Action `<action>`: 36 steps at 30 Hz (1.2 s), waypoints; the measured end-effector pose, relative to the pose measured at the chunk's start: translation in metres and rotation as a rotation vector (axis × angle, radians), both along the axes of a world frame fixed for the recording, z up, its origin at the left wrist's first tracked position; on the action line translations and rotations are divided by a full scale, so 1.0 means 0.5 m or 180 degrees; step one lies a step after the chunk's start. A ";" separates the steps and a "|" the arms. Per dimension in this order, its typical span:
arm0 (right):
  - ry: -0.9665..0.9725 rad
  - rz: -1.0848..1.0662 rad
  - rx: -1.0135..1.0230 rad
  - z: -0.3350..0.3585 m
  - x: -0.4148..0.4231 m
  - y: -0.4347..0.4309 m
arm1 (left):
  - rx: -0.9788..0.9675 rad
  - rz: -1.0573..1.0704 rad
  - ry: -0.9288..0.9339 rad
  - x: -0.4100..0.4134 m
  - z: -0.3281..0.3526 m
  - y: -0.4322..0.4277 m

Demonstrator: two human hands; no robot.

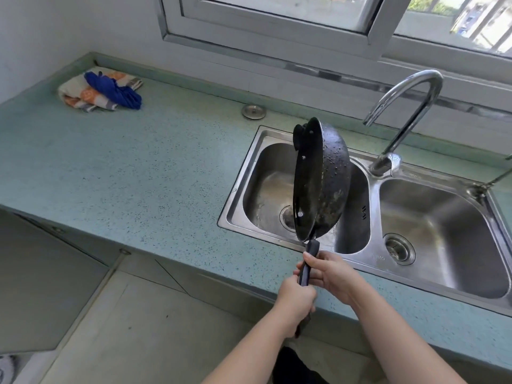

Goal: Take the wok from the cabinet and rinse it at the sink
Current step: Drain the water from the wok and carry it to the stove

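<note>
The wok point(321, 178) hangs on edge, nearly upright, over the left basin point(263, 187) of the sink point(374, 176), with its hollow side facing left and its speckled underside facing right. Its long dark handle point(308, 266) points back over the front rim of the sink toward the person. Both hands are curled round that handle. The right hand point(331, 274) grips the part nearer the sink, and the left hand point(296, 302) grips the end farther from it.

The sink has two basins, and the right basin point(448, 231) is empty. There are two drains. The left drain point(286, 217) is half hidden behind the wok, and the right drain point(399, 248) is in plain view. One curved faucet point(407, 112) rises from the back rim of the sink, its spout just right of the wok's top edge.

On the worktop point(138, 167), one round metal plug point(254, 111) lies just behind the sink's left corner. Two cloths lie bunched far left of the sink, a blue cloth point(117, 91) on top of a patterned cloth point(79, 97). A window point(277, 15) is above the sink.
</note>
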State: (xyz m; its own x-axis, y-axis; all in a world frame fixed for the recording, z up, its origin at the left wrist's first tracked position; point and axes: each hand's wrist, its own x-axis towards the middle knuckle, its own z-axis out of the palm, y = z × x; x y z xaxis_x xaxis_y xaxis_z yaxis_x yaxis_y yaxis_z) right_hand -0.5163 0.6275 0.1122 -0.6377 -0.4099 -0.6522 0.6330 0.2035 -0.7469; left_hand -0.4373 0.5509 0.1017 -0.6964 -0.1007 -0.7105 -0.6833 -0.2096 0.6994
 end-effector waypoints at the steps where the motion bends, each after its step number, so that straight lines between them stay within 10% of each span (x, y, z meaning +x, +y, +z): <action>1: 0.0008 0.0019 0.0025 0.000 0.000 0.001 | 0.0117 0.0080 -0.0011 0.002 -0.003 0.002; 36: -0.0027 0.0045 0.0164 -0.016 0.003 -0.003 | 0.0732 0.0457 -0.0087 0.004 -0.022 0.009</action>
State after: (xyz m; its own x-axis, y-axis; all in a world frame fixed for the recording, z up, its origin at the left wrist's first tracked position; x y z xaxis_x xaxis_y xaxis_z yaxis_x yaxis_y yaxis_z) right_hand -0.5147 0.6262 0.1040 -0.6264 -0.3845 -0.6781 0.6361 0.2506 -0.7298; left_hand -0.4354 0.5556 0.0909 -0.6670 -0.0308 -0.7444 -0.6530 -0.4570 0.6039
